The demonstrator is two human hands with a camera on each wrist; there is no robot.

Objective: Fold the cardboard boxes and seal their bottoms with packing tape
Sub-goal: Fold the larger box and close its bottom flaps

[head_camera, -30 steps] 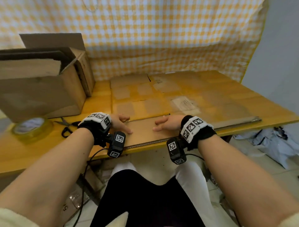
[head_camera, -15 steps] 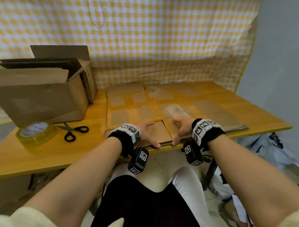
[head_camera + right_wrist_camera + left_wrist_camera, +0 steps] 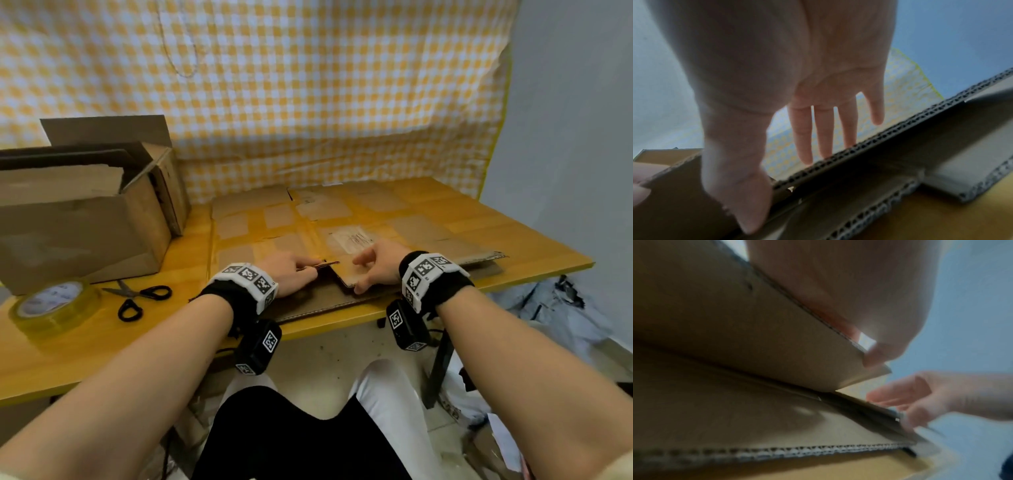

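— Cardboard, then: what does the flattened box look like?

— Brown and corrugated, lying flat on the yellow tabletop, patched with strips of yellowish tape and a pale label near its middle. Its near flaps reach the tabletop's front edge, and the fluted edge shows plainly in both wrist views.

— Where is it against the hands?

— Both hands sit at its near edge, close together. The left hand has a near flap lifted off the layer beneath; in the left wrist view the flap slants up with the hand's grip closed on its edge, fingers on top. The right hand is just beside it, on the neighbouring flap.

— And the right grip?

— The thumb is tucked below the flap's corrugated edge and the fingers lie almost straight over its top, so the flap sits pinched between thumb and fingers.

— Anything else about?

— A roll of clear packing tape stands at the left front of the tabletop, with black-handled scissors just beside it. Behind those is an open cardboard box with sheets of cardboard stacked inside. A yellow checked cloth hangs behind the tabletop.
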